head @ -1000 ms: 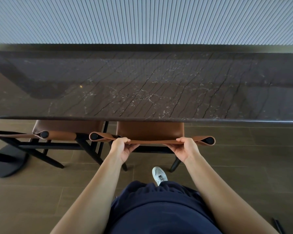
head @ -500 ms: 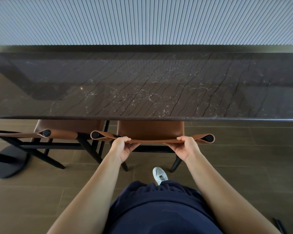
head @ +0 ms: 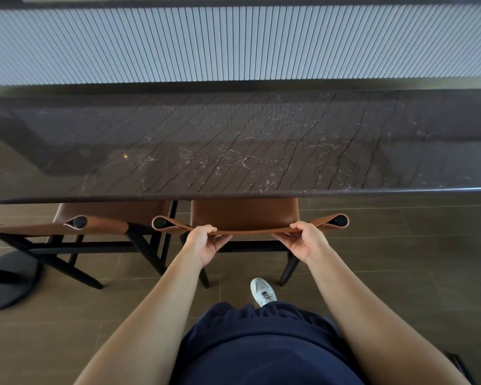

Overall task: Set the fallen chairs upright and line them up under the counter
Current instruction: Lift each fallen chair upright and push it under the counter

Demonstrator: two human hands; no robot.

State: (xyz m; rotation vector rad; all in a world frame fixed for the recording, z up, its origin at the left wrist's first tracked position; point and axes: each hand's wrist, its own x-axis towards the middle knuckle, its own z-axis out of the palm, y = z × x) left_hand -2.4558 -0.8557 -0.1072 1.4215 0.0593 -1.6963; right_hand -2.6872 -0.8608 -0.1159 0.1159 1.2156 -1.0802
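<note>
Grip: left grip (head: pixel 206 243) and right grip (head: pixel 303 240) both clench the top edge of the tan leather backrest (head: pixel 250 231), fingers curled over it and thumbs beneath, one on each side of its middle.
Held chair: held chair (head: pixel 245 215) stands upright on the floor (head: pixel 400 259), its seat partly tucked under the front edge of the desk (head: pixel 233 151) and its backrest on the person's side of that edge.
Neighbouring chair: neighbouring chair (head: pixel 109 215) stands upright just to the left, its seat also under the desk. Its backrest runs out of view on the left, so its full line cannot be judged.
Step in hand: most likely squaring the held chair and setting its depth.
Doing it well: push evenly through both grips so the chair slides straight and does not pivot. Aim for a backrest parallel to the desk edge and a seat as deep as the neighbour's.
Handling: the leather looks like a slack sling and bows between the grips, so steady pressure should steer it better than a jerk.
Watch: the left backrest post sits near the neighbour's frame, and the white shoe (head: pixel 263 291) lies between the rear legs.
</note>
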